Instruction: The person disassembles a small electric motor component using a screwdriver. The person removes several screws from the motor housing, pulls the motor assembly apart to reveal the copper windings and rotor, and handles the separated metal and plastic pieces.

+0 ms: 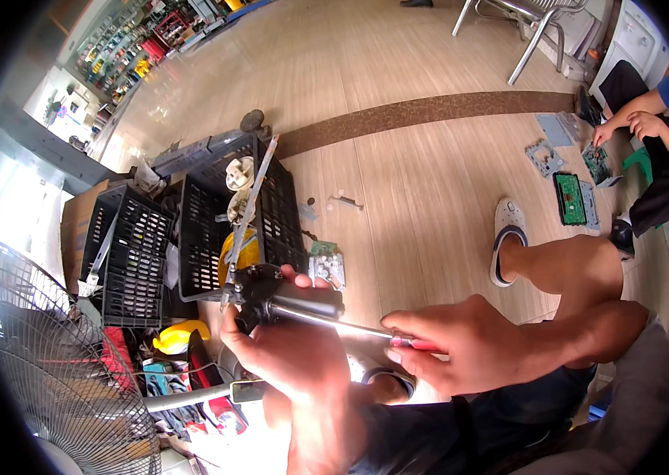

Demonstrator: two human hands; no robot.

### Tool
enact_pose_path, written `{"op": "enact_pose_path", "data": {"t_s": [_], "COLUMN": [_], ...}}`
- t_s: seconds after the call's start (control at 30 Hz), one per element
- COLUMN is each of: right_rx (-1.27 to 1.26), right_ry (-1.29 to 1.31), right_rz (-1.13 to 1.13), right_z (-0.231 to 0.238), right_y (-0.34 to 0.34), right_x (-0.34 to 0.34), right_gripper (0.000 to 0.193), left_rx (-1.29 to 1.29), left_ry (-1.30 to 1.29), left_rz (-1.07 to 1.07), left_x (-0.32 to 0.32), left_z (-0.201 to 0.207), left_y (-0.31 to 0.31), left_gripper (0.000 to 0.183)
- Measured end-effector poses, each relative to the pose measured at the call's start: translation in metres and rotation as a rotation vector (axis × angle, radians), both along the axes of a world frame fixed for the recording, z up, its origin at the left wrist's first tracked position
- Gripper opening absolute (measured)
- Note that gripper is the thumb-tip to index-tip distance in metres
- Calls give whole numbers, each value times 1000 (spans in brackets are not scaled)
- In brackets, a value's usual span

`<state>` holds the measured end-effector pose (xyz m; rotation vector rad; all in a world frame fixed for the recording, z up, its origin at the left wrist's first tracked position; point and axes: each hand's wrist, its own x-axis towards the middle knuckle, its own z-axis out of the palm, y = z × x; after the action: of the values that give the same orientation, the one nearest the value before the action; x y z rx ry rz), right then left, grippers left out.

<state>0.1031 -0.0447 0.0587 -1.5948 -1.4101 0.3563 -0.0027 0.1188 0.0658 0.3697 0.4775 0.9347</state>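
Note:
My left hand [295,348] is closed around a black motor [314,299] with a cylindrical body and a bulkier end at the left. A long, narrow metal bar [251,210] runs up from that end across the black crate; I cannot tell whether it is fixed to the motor. In my right hand [477,340] is a screwdriver [334,322], gripped by its red handle. Its shiny shaft points left, and its tip reaches the motor's bulky end. My left hand's fingers partly hide the motor's underside.
Black plastic crates [280,206] hold white and yellow parts. A wire fan [65,348] stands at lower left beside tools and a yellow object [180,336]. Circuit boards [569,199] lie on the floor at right, near another person's hands [627,127]. A metal chair [540,20] stands beyond.

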Motion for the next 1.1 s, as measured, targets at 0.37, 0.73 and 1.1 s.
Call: {"op": "enact_pose_path", "data": {"t_s": [0.37,0.73,1.1], "right_rx": [-488,29,-266], "right_ry": [1031,-614,735], "right_rz": [211,-66,228], "right_z": [12,3,5], "right_y": [7,1,27], "right_x": [20,8,19], "right_gripper": [33,53,32], "left_rx": [0,84,22], "left_ry": [30,-129,-136], "left_rz": [-10,-24,-91], "left_x": [5,1,-5], "left_z": [-16,-10,-11], "left_y": [2,8,22], "left_gripper": [51,51,50]}}
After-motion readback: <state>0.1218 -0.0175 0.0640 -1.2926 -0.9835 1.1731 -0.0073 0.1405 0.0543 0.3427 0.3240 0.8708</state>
